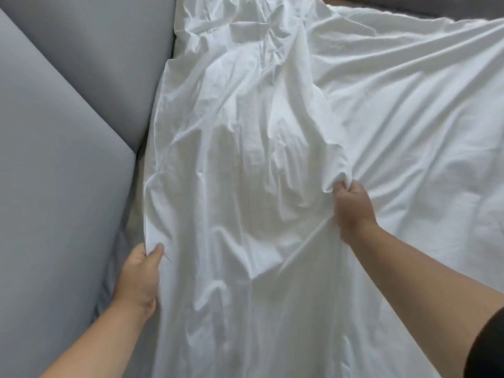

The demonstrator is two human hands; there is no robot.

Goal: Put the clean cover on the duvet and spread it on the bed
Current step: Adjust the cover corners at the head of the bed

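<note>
Both arms stretched out forward. Left hand (137, 276) pinching cloth (231, 200) with thumb on top, right hand (351, 205) fisted around a bunch.

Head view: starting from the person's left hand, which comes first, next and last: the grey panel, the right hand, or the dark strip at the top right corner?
From the left hand, which pinches the white cover's left edge:
1. Grey panel, right beside it on the left.
2. Right hand, across the cover, gripping a bunch of it.
3. Dark strip, far top right corner.
</note>
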